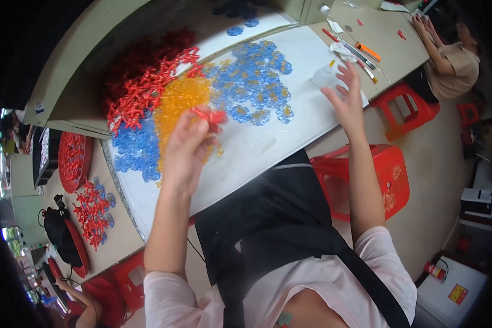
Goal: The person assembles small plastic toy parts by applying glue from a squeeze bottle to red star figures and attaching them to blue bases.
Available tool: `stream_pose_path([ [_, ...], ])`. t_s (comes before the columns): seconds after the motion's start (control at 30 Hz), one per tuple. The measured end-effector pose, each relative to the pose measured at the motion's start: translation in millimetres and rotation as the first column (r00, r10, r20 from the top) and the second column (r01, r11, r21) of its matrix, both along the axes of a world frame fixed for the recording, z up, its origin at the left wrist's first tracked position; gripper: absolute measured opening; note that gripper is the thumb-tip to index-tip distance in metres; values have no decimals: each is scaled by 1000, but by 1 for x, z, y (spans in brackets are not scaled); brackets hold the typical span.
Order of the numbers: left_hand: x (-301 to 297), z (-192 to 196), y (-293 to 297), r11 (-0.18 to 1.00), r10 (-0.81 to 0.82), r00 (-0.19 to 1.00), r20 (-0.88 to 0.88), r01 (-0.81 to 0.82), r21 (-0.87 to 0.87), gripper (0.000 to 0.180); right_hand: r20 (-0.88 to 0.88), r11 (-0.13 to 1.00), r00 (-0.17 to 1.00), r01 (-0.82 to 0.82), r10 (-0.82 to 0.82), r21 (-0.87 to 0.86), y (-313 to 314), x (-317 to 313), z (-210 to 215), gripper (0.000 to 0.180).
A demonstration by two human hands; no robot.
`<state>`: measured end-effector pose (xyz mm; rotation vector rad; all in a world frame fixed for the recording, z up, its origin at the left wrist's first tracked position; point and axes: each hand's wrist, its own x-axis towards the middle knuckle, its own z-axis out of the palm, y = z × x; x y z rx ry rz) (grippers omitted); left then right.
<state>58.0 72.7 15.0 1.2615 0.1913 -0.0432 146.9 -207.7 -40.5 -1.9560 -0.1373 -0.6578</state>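
My left hand [181, 150] is over the white work table [268, 142], thumb and fingers pinching a small red plastic piece [212, 116]. Just beyond it lies a heap of small amber translucent pieces [183, 98]. A tangled pile of red plastic pieces [153, 82] is at the far left, with blue translucent pieces [134, 147] nearer. In the middle, blue pieces with amber parts on them [254, 82] are spread out. My right hand [345, 101] has its fingers apart and nothing in them, close to a clear squeeze bottle [323, 76] with a yellow tip.
Hand tools, one an orange-handled screwdriver [368, 52], lie at the far right. Red stools [366, 177] stand right of my lap. A co-worker [454, 63] sits far right. On the left side table [120, 229] are red and blue pieces and a red tray [74, 161].
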Motion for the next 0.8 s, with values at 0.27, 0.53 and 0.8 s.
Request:
stream_pose_path([
  [0.27,-52,-27,-37,916,-145,988,-53,114,-385,28,-103,947,946,-293,307,134,-2,5,4,34],
  [0.53,-72,-26,-43,929,-114,992,-51,89,-359,28,-95,737,869,-349,485,578,24,-133,41,33],
  [0.8,-78,-29,-53,930,-122,992,-17,108,-351,22,74,771,947,-299,313,563,38,-154,51,43],
])
